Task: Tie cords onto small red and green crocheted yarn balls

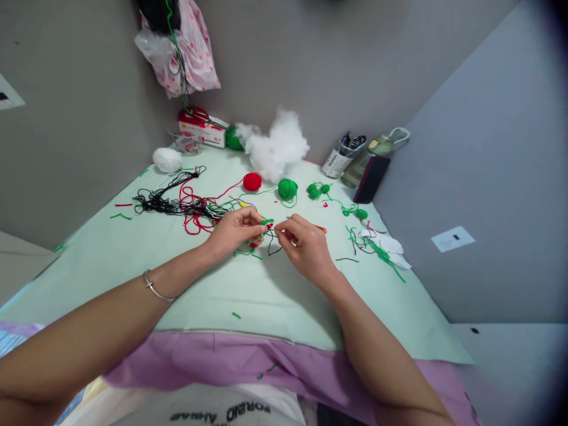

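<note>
Between the thumb and fingers of my left hand [237, 232] is a small green and red crocheted piece [267, 223], partly covered by the fingers. My right hand [306, 239] is closed in a pinch just right of it, on a thin black yarn strand [271, 253] that loops down between the hands. Whether a needle is also in that pinch is too small to tell. Behind the right hand shows the orange end of a thin tool [322, 229], mostly hidden. A tangle of black yarn [166, 204] lies left of my left hand, beside loose red yarn [189, 223].
Further back are a red yarn ball [252, 181], a green yarn ball [287, 189], white stuffing [277, 148] and a white ball [167, 160]. Red-handled scissors [195, 113] rest on a box [202, 131]. A pen cup [339, 160], bottle [357, 168] and phone [371, 179] stand at right.
</note>
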The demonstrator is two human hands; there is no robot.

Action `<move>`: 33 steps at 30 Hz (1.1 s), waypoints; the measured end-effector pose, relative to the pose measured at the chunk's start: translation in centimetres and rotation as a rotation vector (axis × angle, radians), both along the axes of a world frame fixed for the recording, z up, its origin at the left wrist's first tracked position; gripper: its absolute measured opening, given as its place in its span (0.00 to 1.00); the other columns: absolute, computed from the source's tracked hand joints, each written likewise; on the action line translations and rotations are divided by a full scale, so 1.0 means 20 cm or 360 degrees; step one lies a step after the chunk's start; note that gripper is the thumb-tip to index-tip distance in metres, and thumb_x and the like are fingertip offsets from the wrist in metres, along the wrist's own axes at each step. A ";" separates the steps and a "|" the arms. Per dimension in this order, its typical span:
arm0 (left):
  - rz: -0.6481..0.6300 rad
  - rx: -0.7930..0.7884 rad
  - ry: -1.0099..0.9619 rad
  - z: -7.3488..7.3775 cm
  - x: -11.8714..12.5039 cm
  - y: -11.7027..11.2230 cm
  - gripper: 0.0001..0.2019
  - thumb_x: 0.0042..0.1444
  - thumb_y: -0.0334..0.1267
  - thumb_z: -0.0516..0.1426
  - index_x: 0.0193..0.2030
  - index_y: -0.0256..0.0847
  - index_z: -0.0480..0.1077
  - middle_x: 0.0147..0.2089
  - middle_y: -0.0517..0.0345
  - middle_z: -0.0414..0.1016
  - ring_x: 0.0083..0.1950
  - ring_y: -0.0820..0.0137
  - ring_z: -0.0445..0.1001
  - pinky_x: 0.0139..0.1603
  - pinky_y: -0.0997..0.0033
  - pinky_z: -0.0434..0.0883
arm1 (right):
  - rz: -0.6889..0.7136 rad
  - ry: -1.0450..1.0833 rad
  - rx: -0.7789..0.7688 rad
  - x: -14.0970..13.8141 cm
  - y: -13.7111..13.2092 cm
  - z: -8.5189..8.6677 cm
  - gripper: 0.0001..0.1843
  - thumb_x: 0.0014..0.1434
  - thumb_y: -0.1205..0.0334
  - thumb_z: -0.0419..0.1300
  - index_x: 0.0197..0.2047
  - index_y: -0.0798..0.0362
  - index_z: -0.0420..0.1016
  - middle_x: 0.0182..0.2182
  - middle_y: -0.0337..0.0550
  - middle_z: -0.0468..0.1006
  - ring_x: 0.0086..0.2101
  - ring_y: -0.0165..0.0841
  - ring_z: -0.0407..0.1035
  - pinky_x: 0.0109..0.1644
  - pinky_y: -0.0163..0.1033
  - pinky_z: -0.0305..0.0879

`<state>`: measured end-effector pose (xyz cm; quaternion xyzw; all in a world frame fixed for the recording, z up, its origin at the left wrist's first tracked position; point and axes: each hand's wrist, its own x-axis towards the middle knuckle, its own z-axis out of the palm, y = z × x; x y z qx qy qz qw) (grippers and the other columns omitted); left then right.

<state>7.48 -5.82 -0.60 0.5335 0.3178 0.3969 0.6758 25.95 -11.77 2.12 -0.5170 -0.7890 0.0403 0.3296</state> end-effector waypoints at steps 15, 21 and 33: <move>0.0115 0.0133 0.0172 0.02 0.00 -0.01 0.18 0.43 0.45 0.71 0.31 0.40 0.68 0.26 0.63 0.70 0.26 0.74 0.70 0.30 0.70 0.70 | -0.0007 0.0020 -0.0012 -0.02 -0.01 0.00 0.08 0.64 0.70 0.55 0.35 0.51 0.72 0.28 0.39 0.69 0.27 0.30 0.63 0.33 0.36 0.57; 0.0162 0.0401 0.0283 -0.01 0.00 -0.01 0.14 0.48 0.43 0.68 0.30 0.39 0.68 0.29 0.62 0.70 0.29 0.74 0.69 0.31 0.73 0.68 | -0.0059 -0.0004 -0.0094 -0.02 -0.01 -0.01 0.07 0.62 0.71 0.56 0.33 0.51 0.71 0.28 0.38 0.70 0.26 0.30 0.61 0.33 0.37 0.55; 0.0179 0.0653 0.0339 -0.03 0.00 -0.04 0.09 0.55 0.43 0.64 0.35 0.39 0.73 0.30 0.61 0.72 0.31 0.72 0.69 0.33 0.73 0.68 | -0.0134 0.0296 -0.0365 -0.05 0.00 -0.01 0.09 0.65 0.60 0.58 0.33 0.53 0.72 0.25 0.36 0.71 0.25 0.28 0.60 0.32 0.36 0.53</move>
